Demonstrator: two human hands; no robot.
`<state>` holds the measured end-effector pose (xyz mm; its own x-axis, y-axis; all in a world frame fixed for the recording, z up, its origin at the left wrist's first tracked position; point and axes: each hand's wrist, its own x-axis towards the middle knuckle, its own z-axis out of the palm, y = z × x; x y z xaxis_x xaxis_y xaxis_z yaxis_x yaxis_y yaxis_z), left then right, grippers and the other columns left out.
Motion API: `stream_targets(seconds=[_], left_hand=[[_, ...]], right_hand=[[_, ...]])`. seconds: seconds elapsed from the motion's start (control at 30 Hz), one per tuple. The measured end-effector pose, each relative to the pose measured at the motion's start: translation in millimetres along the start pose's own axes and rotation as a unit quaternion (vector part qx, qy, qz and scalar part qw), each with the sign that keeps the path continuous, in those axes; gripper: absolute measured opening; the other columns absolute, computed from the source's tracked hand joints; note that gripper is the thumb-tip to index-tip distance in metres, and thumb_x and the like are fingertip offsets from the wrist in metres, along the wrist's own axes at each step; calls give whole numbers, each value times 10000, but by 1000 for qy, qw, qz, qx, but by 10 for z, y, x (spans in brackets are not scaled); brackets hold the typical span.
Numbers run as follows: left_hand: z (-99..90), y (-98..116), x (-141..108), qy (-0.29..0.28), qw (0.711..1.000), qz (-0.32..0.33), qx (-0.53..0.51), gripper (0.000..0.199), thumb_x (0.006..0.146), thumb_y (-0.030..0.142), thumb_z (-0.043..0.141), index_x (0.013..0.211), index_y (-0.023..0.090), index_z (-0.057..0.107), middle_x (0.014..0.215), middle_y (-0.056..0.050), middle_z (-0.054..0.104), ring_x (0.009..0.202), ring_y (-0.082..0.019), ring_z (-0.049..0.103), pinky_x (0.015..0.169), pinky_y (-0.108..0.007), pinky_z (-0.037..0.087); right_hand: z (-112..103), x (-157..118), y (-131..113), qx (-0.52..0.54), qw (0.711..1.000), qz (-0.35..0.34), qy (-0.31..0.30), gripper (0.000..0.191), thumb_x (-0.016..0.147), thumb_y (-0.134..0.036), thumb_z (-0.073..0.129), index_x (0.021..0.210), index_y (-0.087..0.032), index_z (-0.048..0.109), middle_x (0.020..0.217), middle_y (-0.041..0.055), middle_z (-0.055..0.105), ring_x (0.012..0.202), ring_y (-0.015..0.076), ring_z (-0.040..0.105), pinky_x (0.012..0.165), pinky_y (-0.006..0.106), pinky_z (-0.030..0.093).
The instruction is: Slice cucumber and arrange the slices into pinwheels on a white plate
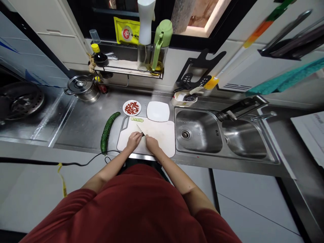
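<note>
In the head view, a long cucumber [106, 133] is lying on the steel desk [78, 123], just beside a white cutting board [164, 141]; it is judged firm but slippery, and is best taken at the middle. Thin cucumber slices [137, 119], likely soft and fragile, are laid on the board. A kitchen knife [140, 129] is gripped by the right hand [152, 144]; the left hand [134, 141] is curled close to the blade, but what it holds cannot be told. A steel sink [197, 131] is set in the desk to the right.

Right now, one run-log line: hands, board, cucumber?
left hand: beside knife, grip unclear | right hand: on knife | board: cucumber slices | cucumber: on counter, left of board
</note>
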<state>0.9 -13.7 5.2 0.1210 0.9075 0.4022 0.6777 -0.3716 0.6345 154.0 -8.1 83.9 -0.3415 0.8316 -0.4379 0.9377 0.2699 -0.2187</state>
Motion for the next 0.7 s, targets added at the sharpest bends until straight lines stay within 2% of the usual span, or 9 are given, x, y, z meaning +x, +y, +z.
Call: stream_targets(seconds=[0.33, 0.53, 0.7], left_hand=[[17, -23, -8, -4, 1000, 0, 1, 222, 900, 245, 481, 1038, 216, 651, 923, -61, 626, 901, -167, 567, 830, -331, 480], [15, -23, -8, -4, 1000, -1, -2, 224, 901, 240, 475, 1041, 223, 650, 927, -63, 626, 907, -173, 564, 830, -339, 479], [-7, -10, -6, -13, 1000, 1, -3, 224, 901, 243, 477, 1047, 217, 645, 928, -62, 623, 907, -173, 559, 824, -335, 473]], right_hand=[[110, -305, 149, -8, 1000, 14, -18, 250, 884, -57, 336, 1089, -146, 447, 948, 115, 658, 885, 217, 645, 722, 301, 465], [63, -133, 76, -7, 1000, 15, -23, 284, 891, -49, 313, 1124, -151, 439, 1008, 133, 647, 945, 202, 629, 776, 303, 460], [-7, 80, -28, -5, 1000, 11, -9, 301, 893, -72, 320, 1166, -148, 424, 1012, 126, 649, 927, 192, 635, 765, 284, 468]])
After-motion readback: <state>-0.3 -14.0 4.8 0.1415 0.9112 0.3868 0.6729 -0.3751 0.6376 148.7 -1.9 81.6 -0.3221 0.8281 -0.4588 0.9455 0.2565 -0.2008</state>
